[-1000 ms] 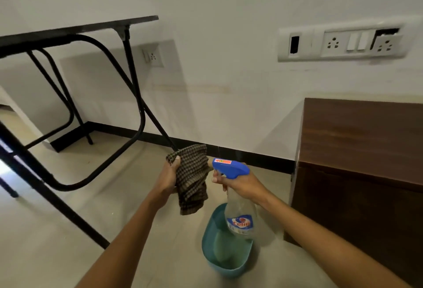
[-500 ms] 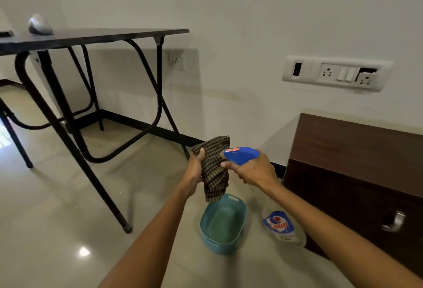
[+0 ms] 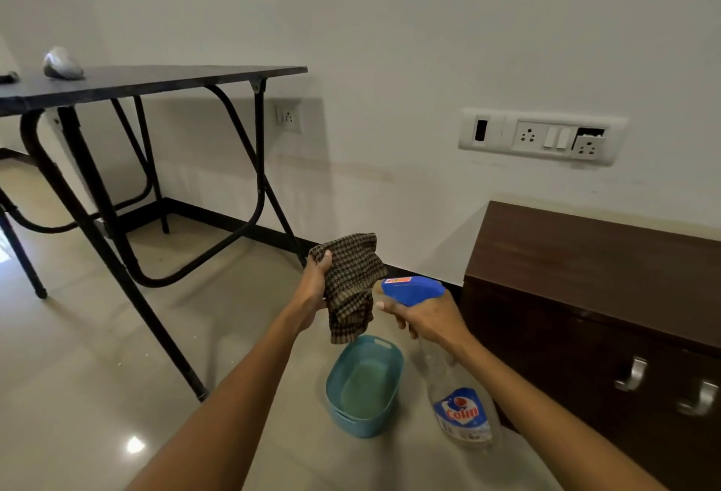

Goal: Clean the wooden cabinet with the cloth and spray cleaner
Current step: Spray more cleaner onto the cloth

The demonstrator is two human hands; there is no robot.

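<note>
My left hand point(image 3: 314, 287) grips a brown checked cloth point(image 3: 351, 287) that hangs in mid-air above the floor. Just right of it, my right hand point(image 3: 427, 319) holds a clear spray bottle point(image 3: 460, 408) by its blue trigger head point(image 3: 413, 289), whose nozzle points left at the cloth from a short distance. A finger lies on the trigger. The dark wooden cabinet point(image 3: 593, 256) stands against the wall at the right, with metal handles point(image 3: 632, 373) on its front.
A teal plastic tub point(image 3: 392, 354) sits on the tiled floor below the cloth. A black folding table point(image 3: 156, 79) with curved metal legs stands at the left, a grey object point(image 3: 62, 68) on it. A socket panel point(image 3: 542, 137) is on the wall above the cabinet.
The view has pulled back and turned so more of the table top and cabinet front shows. The bottle has swung right, away from above the tub. Both hands keep their grips.
</note>
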